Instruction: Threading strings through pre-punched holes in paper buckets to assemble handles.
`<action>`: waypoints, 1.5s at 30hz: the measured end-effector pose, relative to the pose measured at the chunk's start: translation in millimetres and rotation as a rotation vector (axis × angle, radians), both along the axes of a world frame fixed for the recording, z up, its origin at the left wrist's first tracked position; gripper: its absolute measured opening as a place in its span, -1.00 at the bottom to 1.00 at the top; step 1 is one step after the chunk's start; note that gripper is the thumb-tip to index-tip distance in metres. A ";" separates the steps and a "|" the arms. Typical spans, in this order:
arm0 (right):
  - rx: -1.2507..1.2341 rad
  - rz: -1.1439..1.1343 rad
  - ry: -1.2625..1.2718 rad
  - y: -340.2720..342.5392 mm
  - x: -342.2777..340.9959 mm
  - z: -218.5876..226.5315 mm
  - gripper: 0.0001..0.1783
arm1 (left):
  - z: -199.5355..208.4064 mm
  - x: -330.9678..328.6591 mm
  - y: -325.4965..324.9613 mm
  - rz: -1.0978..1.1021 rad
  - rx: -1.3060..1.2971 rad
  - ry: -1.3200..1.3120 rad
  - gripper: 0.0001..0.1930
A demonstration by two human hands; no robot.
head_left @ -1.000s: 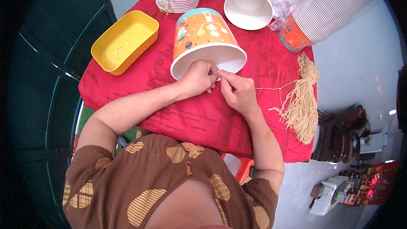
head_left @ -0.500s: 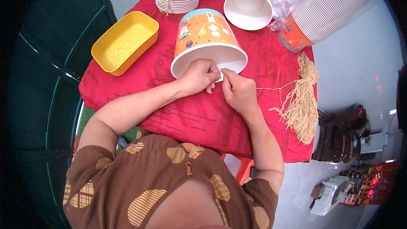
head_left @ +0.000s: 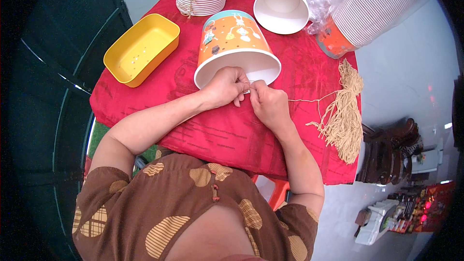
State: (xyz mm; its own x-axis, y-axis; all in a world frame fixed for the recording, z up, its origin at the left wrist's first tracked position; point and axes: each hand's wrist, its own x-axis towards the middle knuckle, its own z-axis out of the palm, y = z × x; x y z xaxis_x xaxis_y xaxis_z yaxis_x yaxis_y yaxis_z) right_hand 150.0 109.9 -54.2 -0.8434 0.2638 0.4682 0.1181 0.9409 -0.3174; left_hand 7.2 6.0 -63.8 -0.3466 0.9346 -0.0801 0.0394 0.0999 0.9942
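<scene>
The left hand [head_left: 226, 86] and right hand [head_left: 268, 102] hide the bucket's [head_left: 234, 43] near rim.

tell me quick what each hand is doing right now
Left hand: closed, fingers pinched at the rim of the paper bucket.
Right hand: closed, pinching the string at the same spot on the rim.

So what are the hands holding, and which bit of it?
Both hands meet at the rim of the orange paper bucket. The left hand grips the rim; the right hand pinches a thin tan string at its end by the rim.
</scene>
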 end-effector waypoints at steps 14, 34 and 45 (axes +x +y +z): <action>-0.048 0.025 0.076 2.5 -2.7 -1.7 -0.88 | 10.2 -2.4 1.0 -0.045 -0.012 -0.029 -0.89; 0.268 0.625 0.262 -55.3 18.3 38.7 -0.75 | 13.0 -9.0 -1.6 -0.120 -0.003 -0.171 -0.95; 0.034 -0.144 0.160 -13.9 -2.7 7.5 -0.90 | 11.0 -7.0 -3.9 -0.089 0.034 -0.144 -0.91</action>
